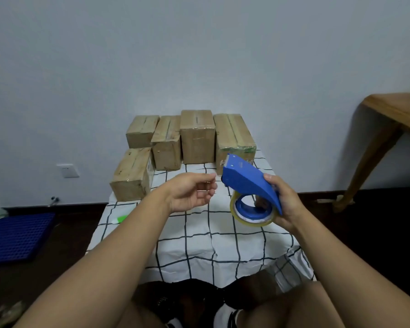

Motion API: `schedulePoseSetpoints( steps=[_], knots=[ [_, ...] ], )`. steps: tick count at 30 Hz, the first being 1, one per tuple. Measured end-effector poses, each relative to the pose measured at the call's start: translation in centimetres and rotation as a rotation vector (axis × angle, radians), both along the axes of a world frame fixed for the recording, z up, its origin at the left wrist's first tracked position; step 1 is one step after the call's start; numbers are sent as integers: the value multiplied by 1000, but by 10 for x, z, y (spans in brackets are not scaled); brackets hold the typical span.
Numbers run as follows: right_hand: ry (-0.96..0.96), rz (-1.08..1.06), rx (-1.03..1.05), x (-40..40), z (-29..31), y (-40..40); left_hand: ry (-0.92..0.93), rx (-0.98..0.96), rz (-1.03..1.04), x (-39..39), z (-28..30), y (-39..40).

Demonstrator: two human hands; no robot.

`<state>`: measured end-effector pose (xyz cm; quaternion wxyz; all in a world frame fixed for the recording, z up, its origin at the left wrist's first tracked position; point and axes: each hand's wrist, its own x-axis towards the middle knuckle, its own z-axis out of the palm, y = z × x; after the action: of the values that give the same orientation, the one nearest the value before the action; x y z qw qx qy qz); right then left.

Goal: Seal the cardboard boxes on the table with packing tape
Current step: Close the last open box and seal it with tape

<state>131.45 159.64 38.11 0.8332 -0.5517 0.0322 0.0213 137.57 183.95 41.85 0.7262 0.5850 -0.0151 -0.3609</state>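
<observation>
Right hand [283,204] around tape dispenser [247,181]

text: none legible | tape dispenser [249,183]: markings too blurred | boxes [197,136]: print unreadable

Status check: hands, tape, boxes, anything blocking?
Right hand grips blue tape dispenser above table. Left hand open beside it. Five cardboard boxes at far edge. Nothing between.
</observation>
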Motion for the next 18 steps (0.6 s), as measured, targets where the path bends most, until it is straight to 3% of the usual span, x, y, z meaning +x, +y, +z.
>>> schedulePoseSetpoints(
  steps=[3,9,18],
  knots=[
    [-26,10,-93,1,-4,2,-87,23,15,2,3,5],
    [-87,64,-562,4,6,14,-500,481,108,6,8,13],
    [-113,-27,-802,-2,17,-6,-740,838,433,22,27,49]
  ],
)
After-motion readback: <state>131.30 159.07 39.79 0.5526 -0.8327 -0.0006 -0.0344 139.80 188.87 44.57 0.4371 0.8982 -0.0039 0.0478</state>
